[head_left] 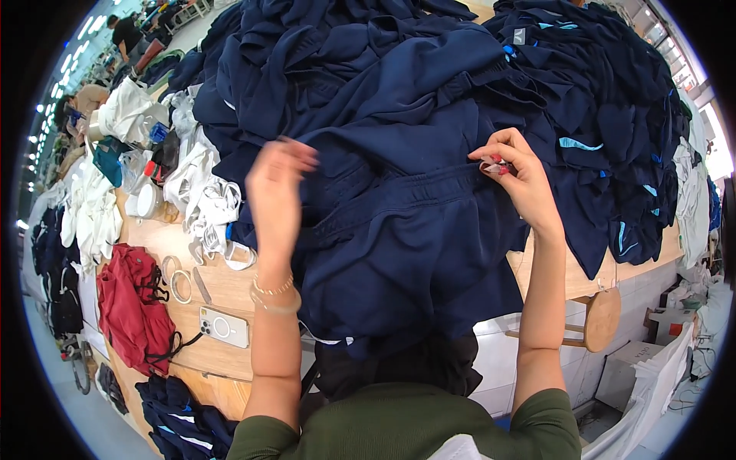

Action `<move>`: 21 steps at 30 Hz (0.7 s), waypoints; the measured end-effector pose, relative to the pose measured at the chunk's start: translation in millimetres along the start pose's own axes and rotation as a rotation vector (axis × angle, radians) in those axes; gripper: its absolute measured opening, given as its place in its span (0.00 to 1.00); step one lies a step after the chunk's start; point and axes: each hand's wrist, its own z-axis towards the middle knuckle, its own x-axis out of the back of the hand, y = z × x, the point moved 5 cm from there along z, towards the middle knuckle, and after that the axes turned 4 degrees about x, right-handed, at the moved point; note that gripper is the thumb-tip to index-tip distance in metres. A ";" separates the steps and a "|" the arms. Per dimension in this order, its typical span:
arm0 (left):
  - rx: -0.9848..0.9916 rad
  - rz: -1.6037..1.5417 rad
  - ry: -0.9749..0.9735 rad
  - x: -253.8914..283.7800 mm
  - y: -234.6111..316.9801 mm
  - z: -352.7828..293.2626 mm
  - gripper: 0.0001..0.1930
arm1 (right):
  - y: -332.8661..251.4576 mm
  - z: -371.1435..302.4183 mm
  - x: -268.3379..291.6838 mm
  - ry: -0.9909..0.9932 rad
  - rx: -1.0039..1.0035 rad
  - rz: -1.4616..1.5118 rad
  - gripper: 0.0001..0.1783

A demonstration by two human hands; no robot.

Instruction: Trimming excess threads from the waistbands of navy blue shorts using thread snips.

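A navy garment with a gathered elastic waistband (414, 192), shorts or trousers, lies spread in front of me and hangs over the table's near edge. At the right end of that waistband is my right hand (517, 172), its thumb and fingers pinched together. Something small, red and silvery, shows at those fingertips; I cannot make out what it is. My left hand (277, 188) is raised over the garment's left side, its fingers smeared by motion. A bracelet and a bangle circle the left wrist.
Navy garments (322, 61) pile up behind, and more with light-blue bits (598, 115) lie at right. White cloths (203, 184), tape rolls (181, 286), a phone (224, 327) and a red bag (134, 307) are at left. A wooden stool (602, 320) stands right.
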 end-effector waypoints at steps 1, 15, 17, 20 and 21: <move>-0.043 0.052 -0.175 -18.4 7.8 -14.4 0.14 | 1.5 -0.3 -1.2 -0.040 -0.047 0.041 0.12; -0.654 0.427 -0.398 -6.0 123.7 53.2 0.14 | -99.7 84.4 60.5 -0.150 0.348 -0.065 0.02; -0.822 0.497 -0.149 -0.5 160.2 67.6 0.18 | -111.9 95.8 82.1 0.059 0.504 -0.232 0.07; -1.181 0.691 0.208 0.1 172.5 57.0 0.22 | -127.6 84.2 76.2 0.299 0.591 -0.356 0.08; -1.150 0.709 0.190 2.7 165.5 50.0 0.22 | -122.0 71.3 64.8 0.294 0.605 -0.361 0.09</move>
